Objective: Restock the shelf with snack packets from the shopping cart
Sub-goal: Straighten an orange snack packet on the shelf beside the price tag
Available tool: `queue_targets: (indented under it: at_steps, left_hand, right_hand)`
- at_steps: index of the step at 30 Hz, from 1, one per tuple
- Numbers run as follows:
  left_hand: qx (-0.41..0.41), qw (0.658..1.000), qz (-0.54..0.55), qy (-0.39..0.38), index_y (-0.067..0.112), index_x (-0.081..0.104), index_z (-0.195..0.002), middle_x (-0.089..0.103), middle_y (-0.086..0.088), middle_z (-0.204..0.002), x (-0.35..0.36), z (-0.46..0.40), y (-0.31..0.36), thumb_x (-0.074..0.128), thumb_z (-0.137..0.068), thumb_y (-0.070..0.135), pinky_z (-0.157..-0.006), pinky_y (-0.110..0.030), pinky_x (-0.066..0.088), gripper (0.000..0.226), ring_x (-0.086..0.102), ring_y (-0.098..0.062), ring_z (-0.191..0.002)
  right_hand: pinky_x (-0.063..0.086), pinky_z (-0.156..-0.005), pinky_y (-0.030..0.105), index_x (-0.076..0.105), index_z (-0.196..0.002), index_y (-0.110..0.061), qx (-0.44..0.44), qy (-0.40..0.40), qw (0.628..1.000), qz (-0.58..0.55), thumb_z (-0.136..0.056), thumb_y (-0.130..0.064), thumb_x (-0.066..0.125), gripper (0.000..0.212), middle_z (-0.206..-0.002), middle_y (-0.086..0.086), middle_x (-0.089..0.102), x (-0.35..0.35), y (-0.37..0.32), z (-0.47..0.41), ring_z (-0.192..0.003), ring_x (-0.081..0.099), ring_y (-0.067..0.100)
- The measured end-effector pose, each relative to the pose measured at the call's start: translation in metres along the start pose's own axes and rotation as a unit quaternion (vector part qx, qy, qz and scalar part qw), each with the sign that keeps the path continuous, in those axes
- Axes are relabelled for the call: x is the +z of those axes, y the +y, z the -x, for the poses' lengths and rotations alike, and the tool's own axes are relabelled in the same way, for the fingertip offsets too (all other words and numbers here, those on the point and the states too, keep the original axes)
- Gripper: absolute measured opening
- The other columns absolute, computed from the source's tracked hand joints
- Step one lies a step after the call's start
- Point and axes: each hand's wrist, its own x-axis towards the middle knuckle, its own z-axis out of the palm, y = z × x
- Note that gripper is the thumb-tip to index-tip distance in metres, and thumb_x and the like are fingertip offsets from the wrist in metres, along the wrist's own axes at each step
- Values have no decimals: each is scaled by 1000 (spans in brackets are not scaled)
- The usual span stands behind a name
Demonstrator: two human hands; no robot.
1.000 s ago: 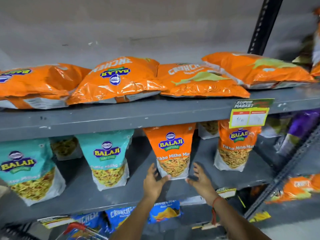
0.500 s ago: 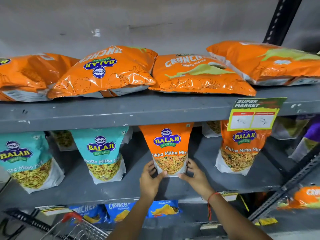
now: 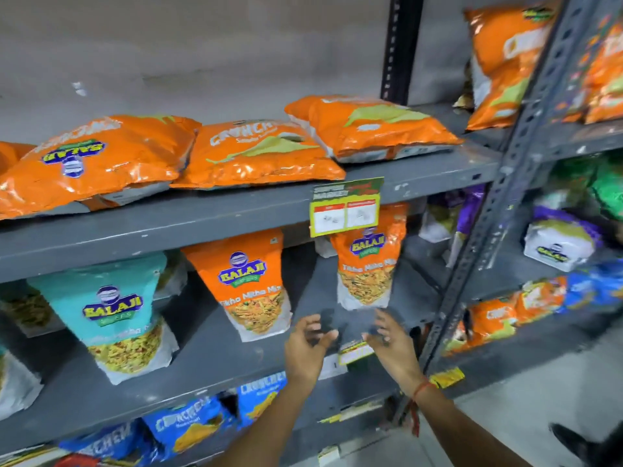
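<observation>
An orange Tikha Mitha Mix pouch (image 3: 251,284) stands upright on the grey middle shelf (image 3: 209,352). A second orange pouch (image 3: 367,261) stands to its right, and a teal pouch (image 3: 118,315) to its left. My left hand (image 3: 308,345) and my right hand (image 3: 391,342) hover empty in front of the shelf, fingers spread, in the gap between the two orange pouches. Neither hand touches a packet. A red thread circles my right wrist. The shopping cart is out of view, apart from a red bit at the bottom left.
Large orange crisp bags (image 3: 253,153) lie flat on the upper shelf. A price tag (image 3: 345,207) hangs from its edge. Blue packets (image 3: 188,423) fill the lower shelf. A perforated grey upright (image 3: 485,224) divides off a right bay holding more packets.
My hands have let go of the middle orange pouch, which stays standing, and have moved right and back from it. The view has swung to the right.
</observation>
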Motion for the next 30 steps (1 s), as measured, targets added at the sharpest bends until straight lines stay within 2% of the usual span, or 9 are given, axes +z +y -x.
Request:
queue_targets:
  at_steps: [4,8,10,12,15,18,23,26,30]
  left_hand:
    - [-22,999,2,-32,22,60,-114,67,-2,-100,42,-11,12,83,-68,31,-87,-38,55,52,65,-11,-83]
    - [-43,998,8,-40,14,46,-135,60,-2,-115,69,-42,21,81,-72,22,-94,-36,50,73,62,-24,-108]
    - [-49,997,29,-47,13,38,-140,54,2,-118,79,-58,25,82,-70,18,-91,-31,46,82,59,-21,-111]
    - [-52,995,54,-59,16,41,-137,55,5,-119,85,-68,26,87,-61,23,-87,-23,46,90,58,-12,-105]
    - [-53,996,60,-43,22,52,-122,64,6,-112,94,-74,19,81,-42,51,-73,-6,47,90,62,-4,-99]
    - [-56,997,45,-19,19,53,-124,65,5,-111,101,-76,11,76,-44,56,-78,-12,44,91,62,-14,-107]
    - [-50,998,46,-15,19,53,-126,65,6,-113,105,-75,9,76,-48,56,-78,-11,44,89,62,-13,-108]
    - [-51,997,58,-14,19,52,-129,64,6,-117,102,-72,5,83,-58,43,-86,-17,47,81,61,-15,-113]
    - [-54,995,80,-1,16,45,-138,52,6,-123,81,-53,6,81,-70,16,-99,-30,43,77,51,-15,-119]
  right_hand:
    - [40,-109,42,31,-145,-16,7,-13,1000,20,-89,-15,63,64,-150,7,39,-35,7,-25,-136,39,26]
    - [33,-114,48,21,-148,-16,17,-27,999,6,-88,-14,63,74,-157,6,25,-52,13,-63,-143,28,26]
    - [30,-116,48,18,-149,-17,10,-42,999,25,-87,-17,64,77,-157,6,26,-55,18,-82,-144,26,23]
    - [30,-115,48,18,-149,-21,1,-61,997,39,-86,-20,65,78,-155,5,30,-58,22,-97,-143,29,21]
    - [36,-112,45,24,-147,-22,2,-77,995,64,-85,-21,65,74,-147,4,44,-60,29,-115,-136,39,20]
    - [42,-104,37,37,-140,-21,-5,-81,992,92,-86,-18,62,60,-133,2,56,-60,31,-125,-126,51,20]
    - [47,-100,42,41,-134,-29,-12,-83,990,112,-84,-25,60,53,-129,-2,62,-61,40,-132,-121,55,20]
    - [44,-103,40,37,-139,-23,-8,-78,992,103,-85,-22,62,60,-126,-5,58,-61,36,-127,-123,52,17]
    - [40,-107,46,24,-147,-15,22,-17,999,43,-86,-18,65,74,-139,8,51,-55,30,-101,-130,46,24]
